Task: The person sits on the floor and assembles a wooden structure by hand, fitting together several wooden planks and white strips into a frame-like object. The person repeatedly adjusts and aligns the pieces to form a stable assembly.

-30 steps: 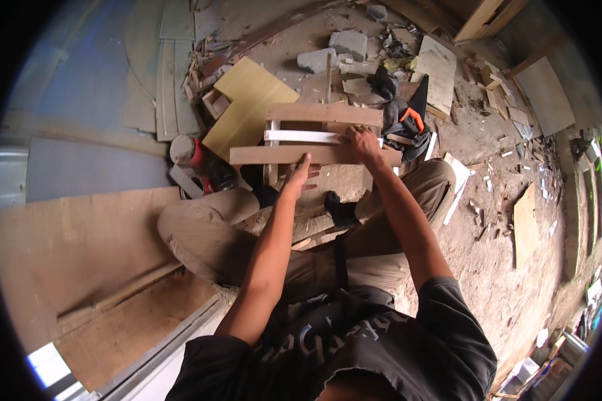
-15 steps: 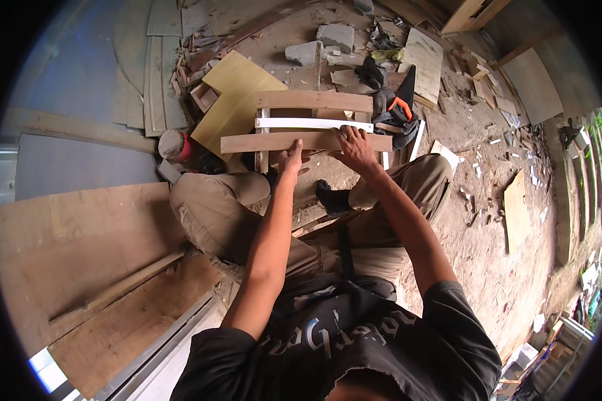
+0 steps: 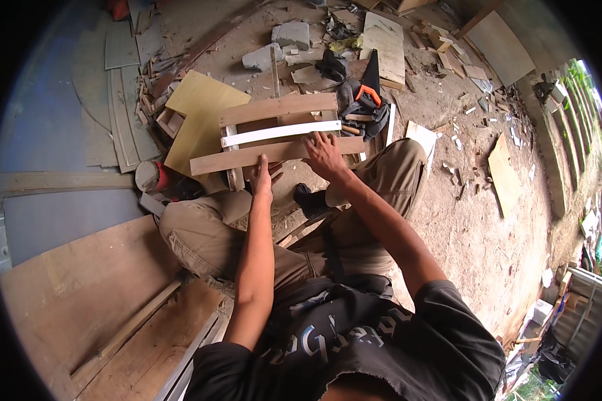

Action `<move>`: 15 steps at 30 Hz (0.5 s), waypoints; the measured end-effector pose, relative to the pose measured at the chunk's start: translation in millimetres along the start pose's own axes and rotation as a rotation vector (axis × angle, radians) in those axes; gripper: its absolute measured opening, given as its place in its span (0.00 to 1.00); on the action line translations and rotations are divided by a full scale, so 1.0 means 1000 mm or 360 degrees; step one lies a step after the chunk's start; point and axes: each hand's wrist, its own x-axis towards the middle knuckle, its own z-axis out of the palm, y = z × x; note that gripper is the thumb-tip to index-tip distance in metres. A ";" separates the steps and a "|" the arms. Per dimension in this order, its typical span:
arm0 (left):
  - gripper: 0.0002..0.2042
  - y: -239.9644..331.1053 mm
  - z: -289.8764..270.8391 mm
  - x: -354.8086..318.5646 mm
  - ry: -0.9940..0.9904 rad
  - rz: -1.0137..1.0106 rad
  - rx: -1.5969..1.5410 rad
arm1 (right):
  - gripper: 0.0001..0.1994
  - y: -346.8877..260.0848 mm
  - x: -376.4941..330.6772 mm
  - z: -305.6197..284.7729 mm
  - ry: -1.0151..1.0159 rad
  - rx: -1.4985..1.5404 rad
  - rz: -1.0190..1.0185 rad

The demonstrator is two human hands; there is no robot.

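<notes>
I sit on the ground with a small wooden frame [image 3: 274,130] standing in front of my knees. It has two brown slats and a white slat [image 3: 281,132] between them. My left hand [image 3: 261,177] presses against the lower brown slat [image 3: 247,159] from below, fingers pointing up. My right hand [image 3: 323,155] lies spread on the same slat, further right, fingers reaching toward the white slat. Neither hand holds a tool.
A yellow board [image 3: 197,117] lies behind the frame. An orange-handled saw [image 3: 368,90] rests on dark cloth to the right. Concrete blocks [image 3: 277,43] and wood scraps litter the dirt floor beyond. Large plywood sheets [image 3: 80,294] lie at my left. A round tin [image 3: 150,177] sits beside my left knee.
The view tilted so the frame sits a little lower in the picture. My right hand slid slightly left along the lower slat. My left hand stays under that slat.
</notes>
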 end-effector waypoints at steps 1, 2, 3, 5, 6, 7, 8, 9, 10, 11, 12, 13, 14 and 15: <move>0.25 0.000 0.001 -0.001 0.0004 -0.0005 -0.0014 | 0.31 0.001 -0.003 0.000 0.0031 0.0020 0.0015; 0.27 0.000 -0.005 -0.001 0.0017 -0.0013 0.0026 | 0.33 -0.004 0.000 -0.013 -0.0135 0.0112 0.0108; 0.27 0.005 -0.007 -0.005 0.0022 -0.0076 0.0082 | 0.34 0.002 -0.002 -0.019 -0.0086 0.0383 0.0237; 0.28 0.018 -0.011 -0.011 0.0025 -0.0202 0.0189 | 0.33 0.016 -0.012 -0.029 0.0231 0.0384 0.0569; 0.27 0.022 -0.023 -0.011 0.0051 -0.0213 0.0251 | 0.31 0.033 -0.016 -0.033 0.0424 0.0534 0.0674; 0.28 0.027 -0.039 -0.009 0.0074 -0.0307 0.0354 | 0.30 0.052 -0.017 -0.036 0.0615 0.0685 0.0778; 0.28 0.039 -0.039 -0.014 0.0067 -0.0318 0.0496 | 0.27 0.080 -0.030 -0.025 0.0757 0.0691 0.0953; 0.25 0.049 -0.054 -0.009 0.0080 -0.0195 0.0524 | 0.25 0.098 -0.040 -0.013 0.0898 0.0710 0.1105; 0.20 0.058 -0.072 -0.002 0.0224 0.0123 0.0441 | 0.24 0.106 -0.044 -0.009 0.0687 0.0882 0.1346; 0.17 0.067 -0.092 0.004 0.0358 0.0448 0.0388 | 0.22 0.114 -0.046 -0.006 0.0468 0.1052 0.1573; 0.16 0.078 -0.102 0.010 0.0542 0.0752 0.0487 | 0.20 0.134 -0.050 -0.002 -0.0082 0.1290 0.1512; 0.16 0.088 -0.118 0.015 0.0783 0.1037 0.0621 | 0.20 0.129 -0.048 -0.002 -0.0093 0.1358 0.1562; 0.19 0.092 -0.130 0.018 0.1002 0.1479 0.0806 | 0.19 0.118 -0.043 -0.005 -0.0108 0.1427 0.1609; 0.23 0.095 -0.151 0.022 0.1256 0.1388 0.1138 | 0.19 0.113 -0.039 -0.005 -0.0109 0.1496 0.1649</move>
